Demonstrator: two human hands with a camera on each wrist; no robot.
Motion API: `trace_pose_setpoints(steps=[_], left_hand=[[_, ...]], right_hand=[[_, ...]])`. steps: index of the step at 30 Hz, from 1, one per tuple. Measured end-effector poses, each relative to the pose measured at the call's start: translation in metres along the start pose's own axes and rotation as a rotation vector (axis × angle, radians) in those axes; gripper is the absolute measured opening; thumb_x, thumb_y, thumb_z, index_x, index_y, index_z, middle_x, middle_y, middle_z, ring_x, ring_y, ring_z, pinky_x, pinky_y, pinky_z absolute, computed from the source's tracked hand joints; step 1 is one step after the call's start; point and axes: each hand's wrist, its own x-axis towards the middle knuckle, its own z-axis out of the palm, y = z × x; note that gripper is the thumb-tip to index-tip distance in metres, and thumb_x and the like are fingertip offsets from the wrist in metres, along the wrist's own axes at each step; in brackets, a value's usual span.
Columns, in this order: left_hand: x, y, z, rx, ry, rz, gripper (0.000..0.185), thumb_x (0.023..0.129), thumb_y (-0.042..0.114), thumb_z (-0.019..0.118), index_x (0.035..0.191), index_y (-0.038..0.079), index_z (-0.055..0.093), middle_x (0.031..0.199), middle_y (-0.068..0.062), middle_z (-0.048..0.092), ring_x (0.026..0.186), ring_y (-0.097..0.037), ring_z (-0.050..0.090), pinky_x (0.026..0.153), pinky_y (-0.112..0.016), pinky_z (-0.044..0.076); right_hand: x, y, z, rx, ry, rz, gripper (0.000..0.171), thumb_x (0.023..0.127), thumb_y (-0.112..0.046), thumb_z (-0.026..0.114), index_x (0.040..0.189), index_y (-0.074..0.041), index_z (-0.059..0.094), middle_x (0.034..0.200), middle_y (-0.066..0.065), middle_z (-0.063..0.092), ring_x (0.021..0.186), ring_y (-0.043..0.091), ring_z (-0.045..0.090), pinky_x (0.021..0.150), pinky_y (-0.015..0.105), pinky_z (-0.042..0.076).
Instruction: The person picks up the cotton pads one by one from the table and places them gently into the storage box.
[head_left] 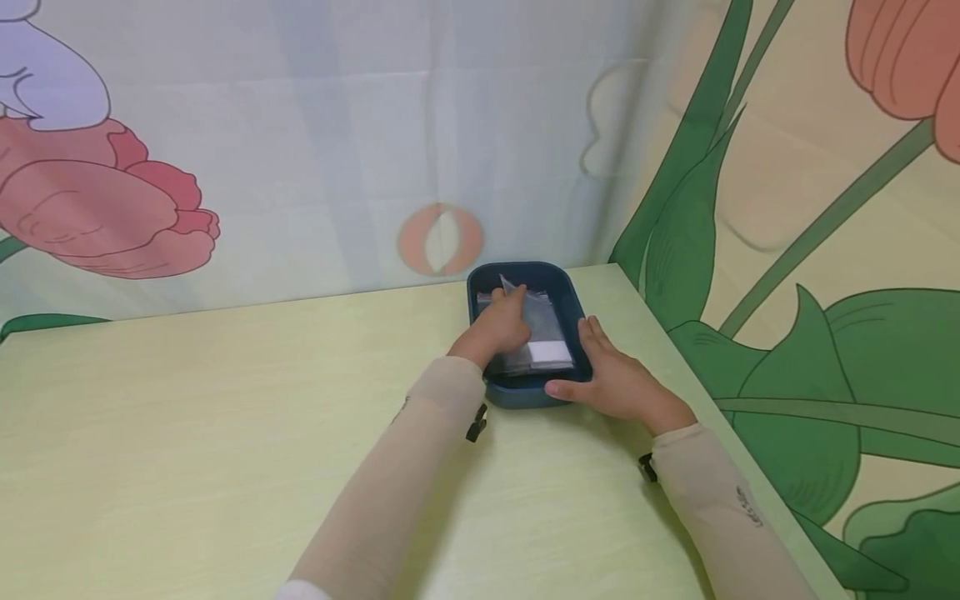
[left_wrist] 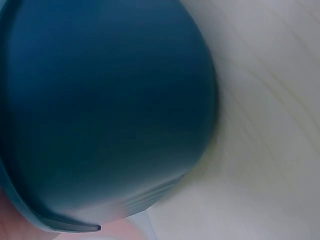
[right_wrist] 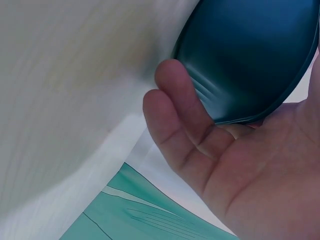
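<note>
A dark blue rounded bin (head_left: 528, 398) stands at the table's back right, holding a stack of clear plastic bags (head_left: 543, 315). One bag shows a white strip, and a clear corner sticks up near the fingertips. Reaching over the near left rim, my left hand (head_left: 497, 327) touches the bags with its visible fingers extended; its underside is hidden. My right hand (head_left: 618, 379) rests against the bin's near right corner, thumb by the front rim and fingers along the right side. In the right wrist view, two fairly straight fingers (right_wrist: 185, 100) lie beside the bin's outer wall (right_wrist: 245, 55).
The pale wood-grain table (head_left: 225, 433) stretches left and forward of the bin. A printed white curtain (head_left: 322, 167) hangs behind it. On the right, a flower-and-leaf backdrop (head_left: 810, 250) borders the table edge, close to my right forearm.
</note>
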Motion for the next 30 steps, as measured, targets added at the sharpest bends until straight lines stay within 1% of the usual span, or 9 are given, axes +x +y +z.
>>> trace_pose_setpoints(steps=[8, 11, 15, 18, 20, 22, 24, 27, 30], left_hand=[[-0.003, -0.003, 0.004, 0.019, 0.001, 0.021, 0.071, 0.096, 0.001, 0.048, 0.162, 0.012, 0.023, 0.156, -0.025, 0.025, 0.104, -0.032, 0.054, 0.078, -0.039, 0.044], [-0.004, -0.003, 0.005, 0.044, 0.010, 0.017, 0.070, 0.097, 0.004, 0.049, 0.162, 0.015, 0.024, 0.158, -0.026, 0.022, 0.101, -0.030, 0.054, 0.079, -0.038, 0.044], [-0.007, 0.001, 0.005, 0.113, 0.037, -0.006, 0.074, 0.098, 0.009, 0.055, 0.163, 0.017, 0.021, 0.160, -0.026, 0.017, 0.088, -0.030, 0.061, 0.072, -0.038, 0.047], [-0.009, 0.004, 0.005, 0.196, 0.074, -0.031, 0.078, 0.097, 0.014, 0.061, 0.163, 0.019, 0.020, 0.161, -0.027, 0.015, 0.098, -0.036, 0.062, 0.073, -0.040, 0.051], [-0.010, 0.006, 0.004, 0.247, 0.093, -0.045, 0.078, 0.097, 0.018, 0.063, 0.163, 0.019, 0.022, 0.161, -0.027, 0.016, 0.111, -0.038, 0.059, 0.078, -0.042, 0.052], [-0.011, 0.008, 0.004, 0.289, 0.095, -0.052, 0.074, 0.097, 0.020, 0.064, 0.162, 0.019, 0.027, 0.160, -0.026, 0.019, 0.122, -0.040, 0.052, 0.084, -0.044, 0.052], [-0.012, 0.009, 0.004, 0.322, 0.081, -0.043, 0.069, 0.097, 0.020, 0.063, 0.159, 0.017, 0.033, 0.158, -0.024, 0.026, 0.124, -0.039, 0.052, 0.089, -0.045, 0.051], [-0.013, 0.009, 0.005, 0.391, 0.036, 0.012, 0.058, 0.098, 0.021, 0.061, 0.154, 0.016, 0.045, 0.152, -0.018, 0.039, 0.129, -0.037, 0.048, 0.098, -0.048, 0.047], [-0.015, 0.010, 0.007, 0.425, -0.033, 0.104, 0.051, 0.099, 0.026, 0.062, 0.148, 0.017, 0.054, 0.149, -0.012, 0.047, 0.134, -0.036, 0.045, 0.106, -0.052, 0.040]], right_hand=[[0.000, -0.002, 0.001, 0.013, -0.009, 0.002, 0.125, 0.084, -0.076, 0.060, 0.160, -0.001, -0.003, 0.166, 0.020, -0.008, 0.145, 0.049, 0.022, 0.110, 0.063, 0.028], [0.000, -0.002, 0.001, 0.013, -0.009, 0.001, 0.124, 0.084, -0.076, 0.060, 0.160, -0.001, -0.003, 0.166, 0.020, -0.008, 0.144, 0.049, 0.023, 0.110, 0.063, 0.028], [0.000, -0.002, 0.002, 0.011, -0.008, -0.003, 0.123, 0.086, -0.074, 0.061, 0.160, 0.000, -0.003, 0.166, 0.021, -0.008, 0.144, 0.049, 0.023, 0.110, 0.063, 0.029], [0.000, -0.002, 0.001, 0.011, -0.004, 0.000, 0.121, 0.087, -0.072, 0.062, 0.160, 0.000, -0.003, 0.166, 0.021, -0.008, 0.144, 0.049, 0.023, 0.109, 0.063, 0.029], [-0.001, -0.002, 0.001, 0.014, -0.002, 0.003, 0.121, 0.087, -0.071, 0.062, 0.160, 0.000, -0.003, 0.166, 0.021, -0.008, 0.144, 0.049, 0.023, 0.109, 0.063, 0.029], [-0.001, -0.002, 0.001, 0.017, -0.001, 0.006, 0.122, 0.086, -0.072, 0.062, 0.160, 0.000, -0.003, 0.166, 0.021, -0.008, 0.144, 0.049, 0.023, 0.110, 0.063, 0.029], [-0.001, -0.002, 0.000, 0.018, -0.001, 0.008, 0.123, 0.085, -0.073, 0.062, 0.160, 0.000, -0.003, 0.166, 0.021, -0.008, 0.145, 0.049, 0.022, 0.110, 0.062, 0.029], [-0.001, -0.002, 0.000, 0.018, -0.004, 0.007, 0.123, 0.085, -0.074, 0.061, 0.160, 0.000, -0.003, 0.166, 0.021, -0.008, 0.145, 0.048, 0.021, 0.111, 0.062, 0.028], [-0.002, -0.002, -0.001, 0.022, -0.005, 0.007, 0.123, 0.085, -0.074, 0.062, 0.160, -0.001, -0.003, 0.166, 0.020, -0.008, 0.146, 0.049, 0.020, 0.111, 0.062, 0.027]])
